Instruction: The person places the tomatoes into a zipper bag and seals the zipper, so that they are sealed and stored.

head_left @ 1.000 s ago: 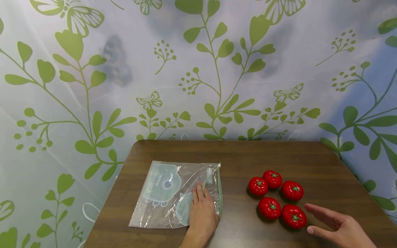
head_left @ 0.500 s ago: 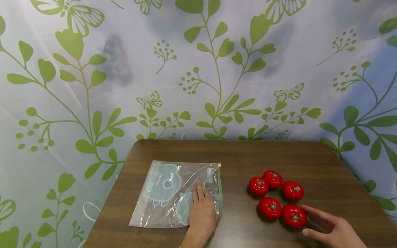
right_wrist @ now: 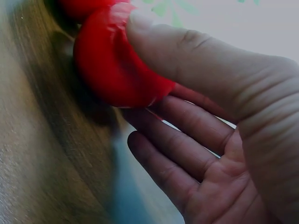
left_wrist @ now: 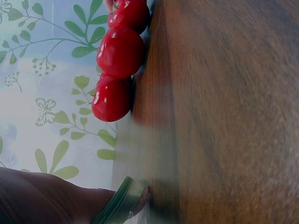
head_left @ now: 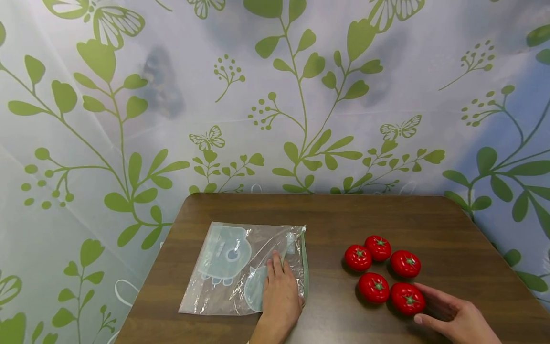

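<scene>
Bag (head_left: 240, 268), see-through, flat; hands: left (head_left: 281, 294) straight-fingered atop, right (head_left: 459, 316) at tomato (head_left: 406, 299) (grip unclear).

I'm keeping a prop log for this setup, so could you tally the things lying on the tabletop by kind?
Red tomatoes: 5
Clear plastic bag: 1
Total: 6

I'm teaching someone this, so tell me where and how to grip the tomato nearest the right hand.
Grip the tomato around its rounded sides, below the green stem, probably best from the right, thumb near, fingers far. It sits stem up, with other tomatoes to its left and behind it, and the right hand is at its right side.
</scene>
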The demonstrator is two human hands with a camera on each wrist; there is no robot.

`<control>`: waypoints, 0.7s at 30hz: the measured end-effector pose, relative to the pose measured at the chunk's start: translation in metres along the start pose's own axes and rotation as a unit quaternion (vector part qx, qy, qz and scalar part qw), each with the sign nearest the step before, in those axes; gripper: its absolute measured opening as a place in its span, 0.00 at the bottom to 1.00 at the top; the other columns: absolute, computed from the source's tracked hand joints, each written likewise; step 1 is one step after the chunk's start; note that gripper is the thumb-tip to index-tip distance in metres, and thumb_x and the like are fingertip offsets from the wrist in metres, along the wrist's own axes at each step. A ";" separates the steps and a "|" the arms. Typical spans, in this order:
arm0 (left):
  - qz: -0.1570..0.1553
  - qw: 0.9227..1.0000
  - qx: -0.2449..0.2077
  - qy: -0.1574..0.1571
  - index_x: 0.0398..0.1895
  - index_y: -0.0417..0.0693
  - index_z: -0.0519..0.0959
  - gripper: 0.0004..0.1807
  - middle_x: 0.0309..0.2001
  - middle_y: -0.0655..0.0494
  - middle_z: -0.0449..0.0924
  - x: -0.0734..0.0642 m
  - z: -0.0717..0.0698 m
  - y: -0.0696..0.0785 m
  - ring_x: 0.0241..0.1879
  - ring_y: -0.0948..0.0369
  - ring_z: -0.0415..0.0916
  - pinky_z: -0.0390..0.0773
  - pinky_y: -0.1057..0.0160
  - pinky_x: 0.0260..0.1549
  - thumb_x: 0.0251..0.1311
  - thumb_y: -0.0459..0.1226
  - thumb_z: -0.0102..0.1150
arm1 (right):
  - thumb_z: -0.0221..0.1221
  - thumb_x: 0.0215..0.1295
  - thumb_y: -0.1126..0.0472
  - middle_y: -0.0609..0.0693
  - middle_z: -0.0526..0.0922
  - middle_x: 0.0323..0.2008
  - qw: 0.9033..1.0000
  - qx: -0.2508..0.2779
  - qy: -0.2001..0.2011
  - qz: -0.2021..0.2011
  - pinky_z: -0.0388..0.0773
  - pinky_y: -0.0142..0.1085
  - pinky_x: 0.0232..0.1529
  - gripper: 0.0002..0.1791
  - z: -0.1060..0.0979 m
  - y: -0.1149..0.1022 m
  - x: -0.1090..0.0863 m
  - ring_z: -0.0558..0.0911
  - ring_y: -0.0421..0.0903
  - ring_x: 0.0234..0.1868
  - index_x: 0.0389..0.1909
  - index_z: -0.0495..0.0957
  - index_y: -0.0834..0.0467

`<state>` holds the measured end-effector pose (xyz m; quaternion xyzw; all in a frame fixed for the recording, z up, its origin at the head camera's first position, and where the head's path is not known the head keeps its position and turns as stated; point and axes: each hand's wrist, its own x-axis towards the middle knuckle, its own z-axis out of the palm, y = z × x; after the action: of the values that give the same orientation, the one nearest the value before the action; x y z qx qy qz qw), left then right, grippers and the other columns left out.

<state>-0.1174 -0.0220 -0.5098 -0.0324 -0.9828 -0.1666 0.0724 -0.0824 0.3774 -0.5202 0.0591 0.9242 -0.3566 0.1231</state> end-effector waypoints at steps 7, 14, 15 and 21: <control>0.006 1.000 0.004 0.011 0.70 0.24 0.72 0.57 0.77 0.25 0.68 0.000 0.000 0.001 0.73 0.33 0.74 0.83 0.43 0.64 0.36 0.40 0.92 | 0.77 0.66 0.42 0.70 0.80 0.70 1.000 0.006 0.023 0.010 0.89 0.31 0.46 0.48 0.002 0.000 0.001 0.92 0.54 0.57 0.77 0.72 0.67; 0.005 1.000 0.006 0.009 0.70 0.24 0.71 0.57 0.77 0.26 0.67 -0.001 -0.001 0.001 0.73 0.33 0.73 0.83 0.43 0.65 0.37 0.41 0.92 | 0.78 0.64 0.43 0.73 0.79 0.70 1.000 -0.001 0.024 0.000 0.89 0.32 0.46 0.51 0.007 0.001 0.003 0.91 0.58 0.58 0.78 0.70 0.68; 0.004 1.000 0.004 0.008 0.70 0.24 0.71 0.57 0.77 0.26 0.67 -0.001 -0.001 0.001 0.73 0.33 0.73 0.83 0.43 0.65 0.37 0.41 0.92 | 0.78 0.64 0.42 0.72 0.79 0.70 1.000 0.000 0.025 0.004 0.89 0.32 0.46 0.51 0.008 0.001 0.003 0.91 0.58 0.58 0.78 0.70 0.68; 0.001 1.000 0.002 0.006 0.70 0.25 0.72 0.57 0.77 0.26 0.67 -0.002 0.001 -0.001 0.73 0.33 0.73 0.83 0.42 0.64 0.35 0.41 0.92 | 0.77 0.64 0.39 0.72 0.79 0.69 0.999 -0.008 0.033 0.013 0.90 0.33 0.46 0.52 0.010 0.000 0.006 0.90 0.61 0.60 0.77 0.71 0.68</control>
<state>-0.1160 -0.0230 -0.5109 -0.0322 -0.9827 -0.1645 0.0790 -0.0858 0.3706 -0.5293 0.0822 0.9299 -0.3451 0.0973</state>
